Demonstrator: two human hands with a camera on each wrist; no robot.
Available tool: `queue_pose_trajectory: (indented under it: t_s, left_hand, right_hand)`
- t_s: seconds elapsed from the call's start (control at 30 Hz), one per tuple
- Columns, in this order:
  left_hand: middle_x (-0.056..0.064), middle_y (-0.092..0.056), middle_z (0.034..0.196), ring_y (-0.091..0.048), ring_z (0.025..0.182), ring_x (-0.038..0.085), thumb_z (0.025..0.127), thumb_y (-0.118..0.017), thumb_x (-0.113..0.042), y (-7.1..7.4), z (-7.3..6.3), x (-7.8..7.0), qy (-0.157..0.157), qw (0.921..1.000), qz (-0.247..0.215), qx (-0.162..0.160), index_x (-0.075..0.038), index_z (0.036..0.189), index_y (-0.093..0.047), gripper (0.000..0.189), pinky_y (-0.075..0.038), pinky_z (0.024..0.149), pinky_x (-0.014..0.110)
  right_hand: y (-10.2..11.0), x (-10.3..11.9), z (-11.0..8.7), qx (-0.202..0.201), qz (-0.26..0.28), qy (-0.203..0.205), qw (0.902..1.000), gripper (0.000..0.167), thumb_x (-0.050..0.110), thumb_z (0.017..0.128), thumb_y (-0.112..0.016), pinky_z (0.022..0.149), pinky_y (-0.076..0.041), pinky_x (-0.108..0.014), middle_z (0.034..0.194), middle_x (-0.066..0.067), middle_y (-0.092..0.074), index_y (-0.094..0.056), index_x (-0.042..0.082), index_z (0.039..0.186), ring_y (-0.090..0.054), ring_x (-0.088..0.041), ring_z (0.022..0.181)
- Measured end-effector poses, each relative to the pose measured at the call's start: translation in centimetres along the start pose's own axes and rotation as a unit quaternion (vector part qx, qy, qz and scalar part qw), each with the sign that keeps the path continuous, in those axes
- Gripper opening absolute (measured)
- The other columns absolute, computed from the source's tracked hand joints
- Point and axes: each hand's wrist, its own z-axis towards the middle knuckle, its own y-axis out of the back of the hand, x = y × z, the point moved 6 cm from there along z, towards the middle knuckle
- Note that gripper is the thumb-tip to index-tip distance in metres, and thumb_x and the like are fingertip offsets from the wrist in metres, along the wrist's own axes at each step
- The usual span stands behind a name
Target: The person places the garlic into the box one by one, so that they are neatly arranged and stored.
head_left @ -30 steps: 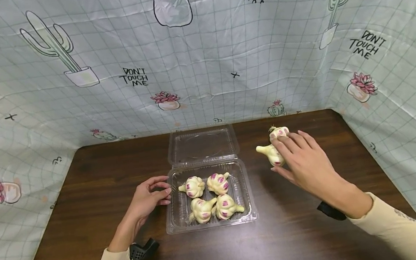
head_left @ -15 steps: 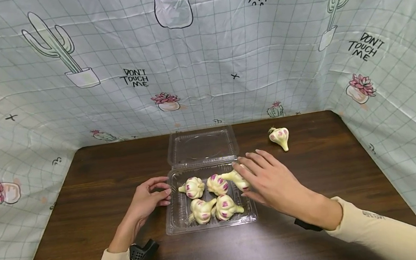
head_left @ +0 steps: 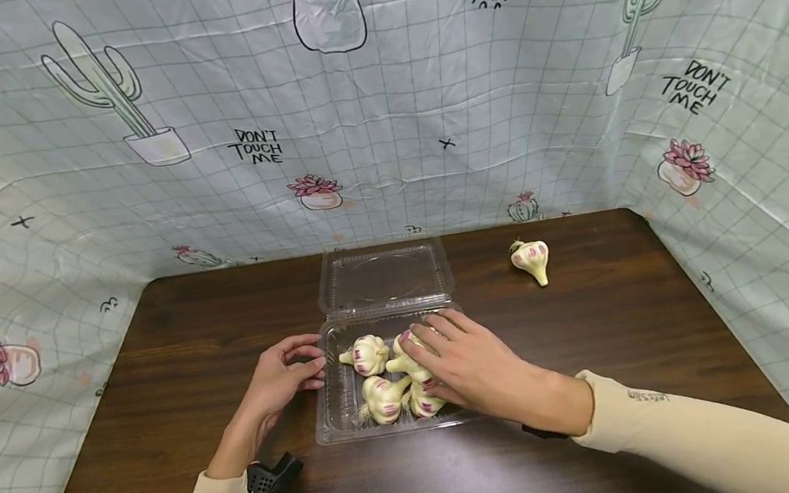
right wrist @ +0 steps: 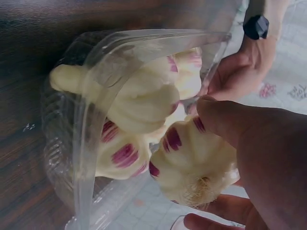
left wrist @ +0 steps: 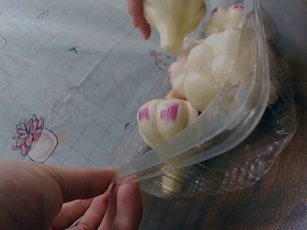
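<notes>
A clear plastic clamshell box (head_left: 354,430) stands open on the table with several garlic bulbs in it, white with purple patches. My left hand (head_left: 280,375) pinches the box's left rim between thumb and fingers, as the left wrist view also shows. Over the right half of the box, my right hand (head_left: 478,364) grips a garlic bulb (right wrist: 192,163), its root end facing the right wrist camera. That bulb's stem points left, above the bulbs lying in the box, such as the near-left garlic bulb (head_left: 382,400). The right hand hides part of the box's right side.
One more garlic bulb (head_left: 531,259) lies on the dark wooden table (head_left: 603,291) at the back right. The box's lid (head_left: 386,275) is folded back flat behind it. A patterned cloth (head_left: 382,106) hangs around the table's back and sides.
My right hand has picked up a garlic bulb at the back right and carried it left, over the box. My left hand has stayed at the rim.
</notes>
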Motion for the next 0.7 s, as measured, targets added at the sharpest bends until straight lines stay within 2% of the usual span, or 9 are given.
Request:
queue_pose_trajectory:
  t_s: [0.2,0.47,0.6,0.7]
  left_hand:
    - [0.011,-0.062,0.11,-0.069,0.077,0.01,0.102,-0.063,0.008,0.0,0.0,-0.1,-0.001,1.0,0.001,-0.002,0.013,0.145,-0.05,0.046,-0.064,0.07,0.024]
    - [0.011,-0.063,0.109,-0.069,0.075,0.01,0.101,-0.064,0.007,0.0,0.0,-0.3,-0.004,0.9999,0.007,-0.008,0.013,0.144,-0.051,0.045,-0.064,0.069,0.024]
    - [0.011,-0.064,0.109,-0.069,0.075,0.01,0.101,-0.064,0.008,-0.1,-0.1,-0.4,-0.003,0.9999,0.008,-0.008,0.013,0.144,-0.051,0.045,-0.064,0.069,0.023]
    - [0.012,-0.064,0.11,-0.069,0.075,0.01,0.101,-0.064,0.007,-0.2,-0.1,-0.3,-0.003,0.9999,0.009,-0.007,0.013,0.144,-0.051,0.045,-0.064,0.069,0.024]
  right_hand:
    - [-0.6,0.4,0.9,0.022,-0.009,0.007,0.9997,0.072,0.058,0.085,-0.082,0.111,-0.049,-0.043,0.127,-0.006,-0.068,-0.061,0.014,0.138,-0.062,-0.029,0.12]
    - [-0.7,0.7,2.3,0.018,-0.027,0.013,0.9994,0.063,0.053,0.083,-0.085,0.103,-0.052,-0.039,0.118,-0.003,-0.069,-0.064,0.016,0.13,-0.064,-0.026,0.113]
    - [-1.0,1.1,2.9,0.032,-0.034,0.021,0.9987,0.057,0.052,0.085,-0.083,0.104,-0.053,-0.038,0.117,-0.002,-0.07,-0.065,0.018,0.127,-0.066,-0.024,0.112]
    - [-1.3,1.4,3.2,0.047,-0.035,0.026,0.998,0.06,0.055,0.085,-0.082,0.104,-0.053,-0.038,0.118,-0.001,-0.07,-0.065,0.018,0.129,-0.066,-0.023,0.111]
